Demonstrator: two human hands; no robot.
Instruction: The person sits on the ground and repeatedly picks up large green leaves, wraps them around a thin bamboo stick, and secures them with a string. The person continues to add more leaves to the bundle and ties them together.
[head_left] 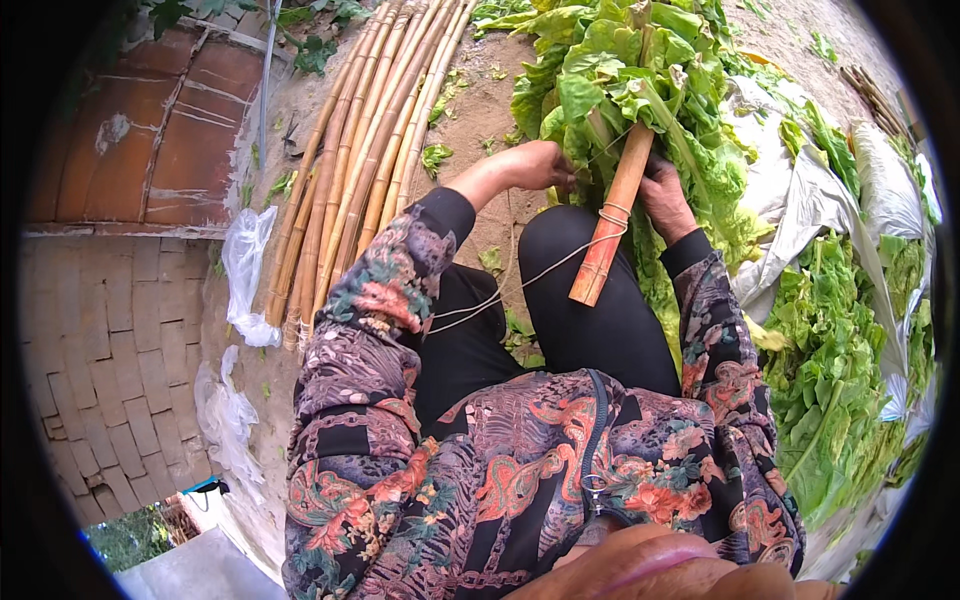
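A seated person's left hand [535, 165] and right hand [662, 195] close on green leaves [620, 70] either side of a bamboo stick [612, 225] resting across the lap. White string [520, 282] wraps the stick; a bundle of bamboo poles [360, 150] lies well left of it.

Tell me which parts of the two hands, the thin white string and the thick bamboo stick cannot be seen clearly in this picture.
Head view:
- Left hand fingertips: buried in the large green leaves, so the grip is unclear.
- Right hand fingers: hidden behind the thick bamboo stick and leaves.
- Stick's upper end: covered by leaves.
- Thin white string: too thin to follow past the patterned sleeve.
- Pile of long bamboo poles: far ends cut off by the top edge.
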